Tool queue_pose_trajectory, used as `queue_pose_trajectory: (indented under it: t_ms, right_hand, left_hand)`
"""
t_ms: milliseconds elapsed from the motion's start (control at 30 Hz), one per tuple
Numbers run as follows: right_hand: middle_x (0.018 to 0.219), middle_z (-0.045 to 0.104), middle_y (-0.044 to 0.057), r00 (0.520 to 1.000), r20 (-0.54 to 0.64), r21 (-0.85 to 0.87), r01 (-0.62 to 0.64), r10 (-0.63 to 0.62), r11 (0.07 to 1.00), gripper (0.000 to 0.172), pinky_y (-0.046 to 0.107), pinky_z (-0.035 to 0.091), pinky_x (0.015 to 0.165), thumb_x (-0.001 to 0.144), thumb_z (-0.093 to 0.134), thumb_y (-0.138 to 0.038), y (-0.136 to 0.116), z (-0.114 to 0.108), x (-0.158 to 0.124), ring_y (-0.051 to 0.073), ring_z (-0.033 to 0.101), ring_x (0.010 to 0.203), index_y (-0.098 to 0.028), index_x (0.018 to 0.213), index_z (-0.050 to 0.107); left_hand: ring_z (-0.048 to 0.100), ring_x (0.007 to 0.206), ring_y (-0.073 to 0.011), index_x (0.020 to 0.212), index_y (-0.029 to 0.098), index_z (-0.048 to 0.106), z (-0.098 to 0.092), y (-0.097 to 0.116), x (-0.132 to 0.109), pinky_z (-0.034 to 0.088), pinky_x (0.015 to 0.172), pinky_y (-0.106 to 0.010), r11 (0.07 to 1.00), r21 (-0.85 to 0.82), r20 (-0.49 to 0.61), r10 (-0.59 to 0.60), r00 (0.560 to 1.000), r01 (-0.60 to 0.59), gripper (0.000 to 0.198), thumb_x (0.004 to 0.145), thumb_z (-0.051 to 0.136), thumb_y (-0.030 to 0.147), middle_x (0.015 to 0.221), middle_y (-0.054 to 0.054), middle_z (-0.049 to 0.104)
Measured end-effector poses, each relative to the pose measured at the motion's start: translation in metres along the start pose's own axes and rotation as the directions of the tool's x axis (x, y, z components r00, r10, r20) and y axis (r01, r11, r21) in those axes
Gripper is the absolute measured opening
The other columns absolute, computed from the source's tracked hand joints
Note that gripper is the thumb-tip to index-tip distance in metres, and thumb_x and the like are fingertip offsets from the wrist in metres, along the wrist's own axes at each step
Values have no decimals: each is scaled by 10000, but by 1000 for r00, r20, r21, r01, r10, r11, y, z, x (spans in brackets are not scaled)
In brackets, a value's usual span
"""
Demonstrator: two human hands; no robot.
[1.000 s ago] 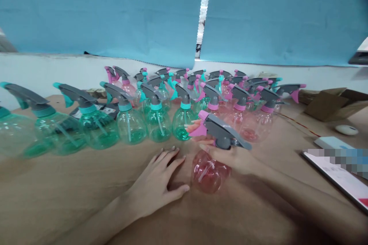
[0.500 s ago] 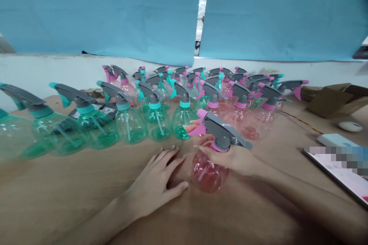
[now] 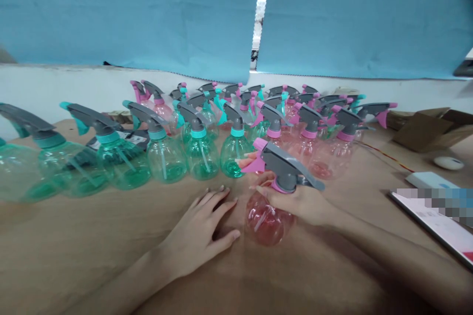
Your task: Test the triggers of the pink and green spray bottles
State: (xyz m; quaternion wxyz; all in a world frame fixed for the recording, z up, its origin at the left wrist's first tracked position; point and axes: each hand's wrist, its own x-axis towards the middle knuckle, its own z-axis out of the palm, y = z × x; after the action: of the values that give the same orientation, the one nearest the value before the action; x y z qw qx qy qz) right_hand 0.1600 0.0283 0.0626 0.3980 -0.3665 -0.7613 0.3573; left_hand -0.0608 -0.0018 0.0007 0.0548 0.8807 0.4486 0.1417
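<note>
A pink spray bottle (image 3: 266,221) with a grey and pink trigger head stands near the front of the wooden table (image 3: 121,236). My right hand (image 3: 291,202) is closed around its neck from the right, with a finger stretched out by the pink trigger. The hand and the spray head hide part of the bottle's upper body. Just left of the bottle, my left hand (image 3: 203,229) rests on the table, fingers spread and holding nothing. Beyond it stands a green spray bottle (image 3: 202,155) with a little liquid, one of several in a row.
More pink spray bottles (image 3: 306,147) stand behind the held one, with mixed rows at the back. At right lie an opened cardboard box (image 3: 424,128), a white computer mouse (image 3: 449,163), a white box (image 3: 432,180) and a tablet-like screen (image 3: 436,226). A blue curtain (image 3: 148,19) hangs behind.
Almost nothing differs. The view has shifted very slightly; both hands and the pink spray bottle keep their places.
</note>
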Motion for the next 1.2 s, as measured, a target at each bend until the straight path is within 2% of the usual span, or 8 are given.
queue_pose_trajectory:
  t_ms: [333, 500, 600, 800, 1033, 1200]
  right_hand:
    - [723, 643, -7, 999, -11, -97, -35, 35, 995, 93, 313, 538, 596, 751, 500, -285, 0, 1, -3, 176, 627, 676, -241, 790, 573]
    - [778, 647, -1, 999, 43, -60, 5, -3, 998, 94, 330, 538, 692, 746, 501, -257, 0, -1, -1, 167, 626, 717, -247, 787, 585]
    - [784, 644, 6, 999, 52, -48, 10, -8, 999, 99, 330, 534, 696, 739, 500, -243, 1, -2, -1, 170, 624, 735, -242, 797, 580]
    - [748, 631, -4, 998, 28, -68, -46, 48, 997, 88, 305, 540, 654, 735, 503, -247, -1, -1, -3, 157, 616, 695, -240, 765, 585]
    - [769, 641, 8, 997, 36, -76, -65, 67, 995, 124, 331, 536, 709, 743, 484, -281, 1, -3, -4, 163, 617, 725, -234, 702, 592]
    - [661, 600, 2, 993, 5, -133, -117, 119, 984, 111, 344, 528, 657, 730, 491, -280, 0, -6, -6, 164, 584, 628, -228, 668, 566]
  left_hand:
    - [325, 1276, -273, 1324, 209, 420, -1, 1, 0, 258, 1034, -446, 999, 51, 51, 7, 999, -10, 533, 884, 454, 508, 1406, -92, 372]
    - [325, 1275, -269, 1315, 213, 427, -1, 1, 0, 268, 1027, -446, 998, 58, 44, 16, 999, -19, 520, 884, 458, 503, 1402, -95, 375]
    - [330, 1272, -267, 1311, 213, 430, -1, 1, 0, 276, 1022, -446, 998, 62, 40, 17, 999, -19, 519, 884, 458, 506, 1400, -97, 376]
    - [328, 1273, -269, 1322, 216, 417, -1, 1, -1, 277, 1022, -445, 998, 62, 40, 19, 999, -21, 524, 885, 455, 504, 1399, -93, 378]
    - [330, 1272, -269, 1312, 203, 430, -1, 1, -1, 274, 1027, -448, 998, 58, 39, 12, 999, -14, 525, 882, 463, 503, 1397, -98, 379]
    - [338, 1270, -274, 1306, 214, 440, -2, 2, 0, 285, 1019, -458, 998, 63, 35, 18, 999, -20, 511, 882, 462, 499, 1393, -100, 387]
